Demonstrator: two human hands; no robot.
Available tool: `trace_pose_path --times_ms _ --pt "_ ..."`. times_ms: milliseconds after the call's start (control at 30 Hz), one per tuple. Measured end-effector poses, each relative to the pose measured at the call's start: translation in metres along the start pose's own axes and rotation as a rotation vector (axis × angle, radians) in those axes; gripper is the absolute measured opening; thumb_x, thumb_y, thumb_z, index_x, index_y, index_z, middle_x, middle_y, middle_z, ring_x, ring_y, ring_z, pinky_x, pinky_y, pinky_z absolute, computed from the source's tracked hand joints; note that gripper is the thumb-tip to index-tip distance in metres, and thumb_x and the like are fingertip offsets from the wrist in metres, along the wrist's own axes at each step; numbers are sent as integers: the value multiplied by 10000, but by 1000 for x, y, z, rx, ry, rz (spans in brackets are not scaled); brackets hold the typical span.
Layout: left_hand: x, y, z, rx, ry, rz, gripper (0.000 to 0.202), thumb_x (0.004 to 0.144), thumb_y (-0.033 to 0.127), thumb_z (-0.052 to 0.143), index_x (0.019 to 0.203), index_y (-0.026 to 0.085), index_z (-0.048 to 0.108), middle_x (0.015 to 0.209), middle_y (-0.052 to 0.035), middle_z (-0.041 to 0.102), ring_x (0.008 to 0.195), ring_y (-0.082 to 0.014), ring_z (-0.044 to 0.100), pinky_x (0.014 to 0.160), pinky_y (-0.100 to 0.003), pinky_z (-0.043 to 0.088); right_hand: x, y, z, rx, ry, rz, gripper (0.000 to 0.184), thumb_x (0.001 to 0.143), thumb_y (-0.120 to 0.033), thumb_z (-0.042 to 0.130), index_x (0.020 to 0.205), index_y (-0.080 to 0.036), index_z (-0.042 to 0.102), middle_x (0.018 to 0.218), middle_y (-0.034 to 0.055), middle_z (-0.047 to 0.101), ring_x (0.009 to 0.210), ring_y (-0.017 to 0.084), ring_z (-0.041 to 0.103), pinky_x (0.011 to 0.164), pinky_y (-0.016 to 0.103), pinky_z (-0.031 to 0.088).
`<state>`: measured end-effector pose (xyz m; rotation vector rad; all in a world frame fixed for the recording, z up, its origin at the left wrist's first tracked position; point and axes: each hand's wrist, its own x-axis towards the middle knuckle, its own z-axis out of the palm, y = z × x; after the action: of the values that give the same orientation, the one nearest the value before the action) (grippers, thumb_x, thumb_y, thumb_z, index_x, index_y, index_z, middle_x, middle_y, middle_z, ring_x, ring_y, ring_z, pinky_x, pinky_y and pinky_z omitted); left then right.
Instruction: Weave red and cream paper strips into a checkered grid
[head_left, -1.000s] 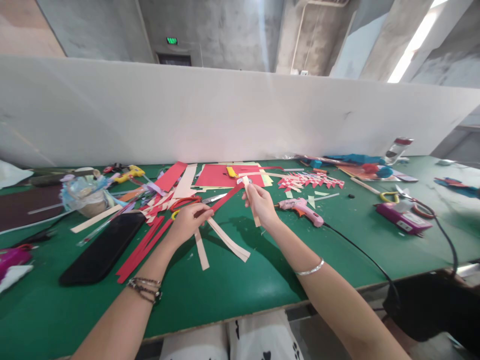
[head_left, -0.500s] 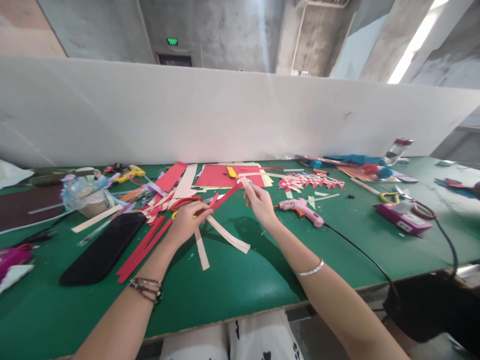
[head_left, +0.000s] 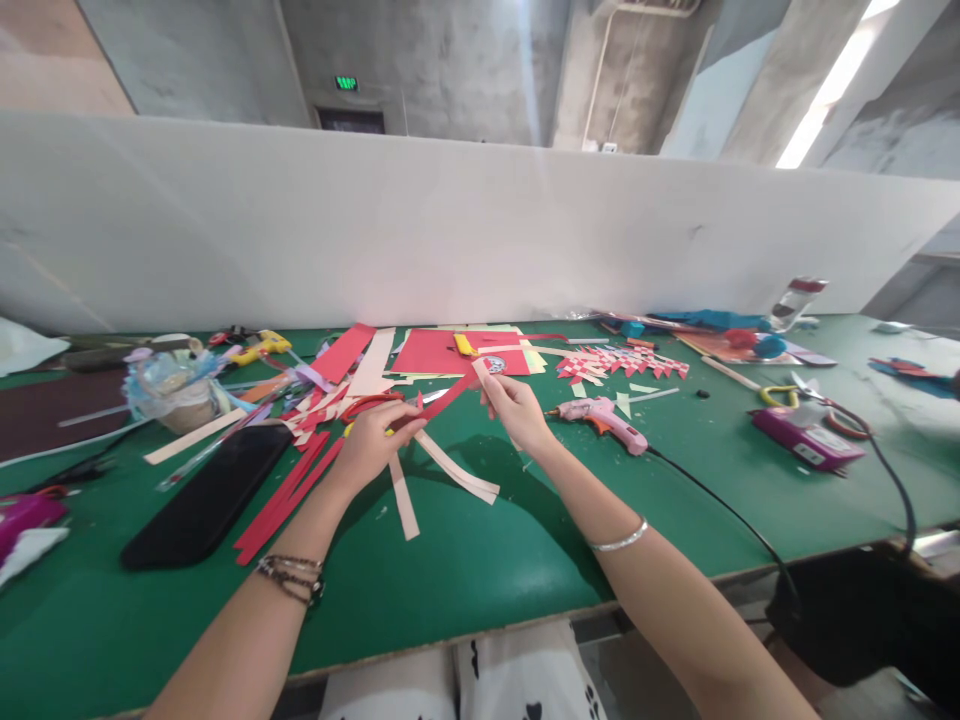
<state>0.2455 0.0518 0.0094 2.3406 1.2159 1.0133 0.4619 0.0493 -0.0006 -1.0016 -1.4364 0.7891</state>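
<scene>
A red paper strip runs between my hands above the green table. Its near end is pinched in the closed fingers of my left hand. My right hand is closed on a pale paper strip that meets the red strip's far end; how the two are joined I cannot tell. Below my left hand fan out pale paper strips, their upper ends hidden by the fingers. Red-handled scissors lie just behind that hand. Beside its wrist rest loose red strips.
Right of my hands lies a pink glue gun with a trailing black cord. Woven red-and-white paper sits behind it. A yellow cutter rests on red paper sheets. A black case lies left; a white partition stands behind.
My right hand has lowered slightly and tilted the pale strip's tip leftward, uncovering a round sticker behind. My left hand has hardly moved.
</scene>
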Motion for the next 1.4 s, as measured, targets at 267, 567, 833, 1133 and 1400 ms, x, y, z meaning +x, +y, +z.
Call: trace_pose_path --times_ms 267,567,833,1133,1400 --pt "0 3 1 -150 5 -50 302 766 425 547 878 153 611 726 -27 654 548 -155 609 619 -277 486 -3 -2 3 10 -161 44 393 840 -485 407 767 -152 604 599 -34 472 440 55 403 442 195 317" --pt "-3 4 5 -290 -71 -90 327 782 430 551 983 173 577 717 -2 601 523 -123 563 542 -238 464 -10 0 14 -39 -317 90 360 855 -435 382 764 -159 594 551 -47 459 387 52 380 393 193 294" --pt "-2 5 4 -229 -38 -164 333 781 473 515 751 153 600 591 14 571 496 -125 534 518 -229 420 -9 -1 16 109 -153 164 350 824 -452 412 734 -157 579 531 -51 456 383 49 374 399 196 287" --pt "-4 6 3 -170 -127 -153 381 828 483 432 610 175 485 469 56 447 443 -104 441 481 -213 350 -5 -4 12 299 -59 251 326 787 -442 445 708 -154 576 508 -48 451 390 51 368 411 198 269" --pt "-2 0 8 -229 -174 -207 324 777 470 502 871 167 572 587 35 530 512 -134 529 549 -243 416 -3 0 7 25 3 116 352 819 -465 413 717 -169 574 528 -45 438 411 61 369 423 208 273"
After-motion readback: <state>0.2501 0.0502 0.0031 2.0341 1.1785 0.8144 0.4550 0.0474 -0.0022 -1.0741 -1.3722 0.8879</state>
